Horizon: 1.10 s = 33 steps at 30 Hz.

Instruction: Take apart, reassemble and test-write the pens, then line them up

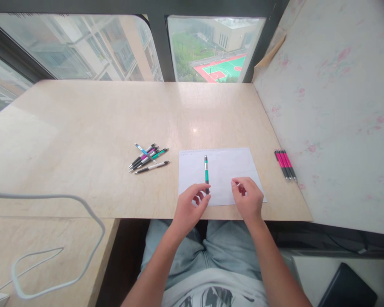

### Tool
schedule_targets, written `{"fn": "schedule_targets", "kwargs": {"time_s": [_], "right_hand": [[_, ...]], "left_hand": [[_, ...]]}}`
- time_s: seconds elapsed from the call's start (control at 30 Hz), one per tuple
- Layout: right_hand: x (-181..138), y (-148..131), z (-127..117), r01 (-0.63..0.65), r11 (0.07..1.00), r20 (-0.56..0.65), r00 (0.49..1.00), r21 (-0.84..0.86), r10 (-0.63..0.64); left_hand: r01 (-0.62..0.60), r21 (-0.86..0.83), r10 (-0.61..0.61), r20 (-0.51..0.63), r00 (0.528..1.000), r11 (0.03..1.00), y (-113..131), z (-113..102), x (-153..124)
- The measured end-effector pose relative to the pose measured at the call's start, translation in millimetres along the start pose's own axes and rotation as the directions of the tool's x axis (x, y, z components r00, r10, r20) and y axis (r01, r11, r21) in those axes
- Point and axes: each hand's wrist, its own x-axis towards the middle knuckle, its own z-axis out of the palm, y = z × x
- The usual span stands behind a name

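Green pen (206, 168) w/ dark ends, pale band nr top, lies on white paper (222, 170); its lower end's at L hand's (192, 205) fingertips, gripped or just touched, can't tell. R hand's (248, 198) fingers loosely curled, released.

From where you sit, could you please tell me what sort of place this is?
This is probably a study nook on an upper floor: a pale desktop with pens and paper, and a window overlooking a sports court.
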Motion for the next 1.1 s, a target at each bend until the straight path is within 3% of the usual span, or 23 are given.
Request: {"fn": "schedule_targets", "kwargs": {"time_s": [0.1, 0.23, 0.4, 0.53, 0.77, 0.87, 1.0, 1.1], "right_hand": [[-7, -19, 6, -0.077, 0.990, 0.132, 0.989, 0.118, 0.061], [-15, -42, 9, -0.232, 0.932, 0.335, 0.933, 0.279, 0.132], [-16, -53, 3, -0.305, 0.885, 0.425, 0.894, 0.353, 0.138], [-16, -52, -1, -0.267, 0.906, 0.441, 0.891, 0.328, 0.103], [-17, -47, -4, -0.250, 0.929, 0.352, 0.925, 0.272, 0.146], [-15, -45, -10, -0.266, 0.924, 0.326, 0.930, 0.276, 0.170], [-15, -44, -19, -0.376, 0.862, 0.337, 0.904, 0.339, 0.262], [-16, -46, -22, -0.492, 0.756, 0.369, 0.861, 0.431, 0.350]], "left_hand": [[-0.008, -0.049, 0.009, 0.019, 1.000, 0.999, 5, 12, -5], [0.032, -0.168, -0.030, 0.018, 0.999, 0.985, 3, 23, -12], [0.114, -0.315, -0.122, -0.005, 0.993, 0.942, -7, 29, -19], [0.108, -0.290, -0.107, 0.018, 0.994, 0.951, -6, 27, -19], [0.051, -0.140, -0.044, 0.055, 0.998, 0.989, 3, 21, -18], [0.062, -0.154, -0.072, -0.058, 0.996, 0.986, -2, 14, -18], [0.055, -0.189, -0.107, -0.279, 0.954, 0.980, -12, -1, -16], [0.044, -0.058, -0.059, -0.290, 0.955, 0.997, -12, -14, -15]]}}
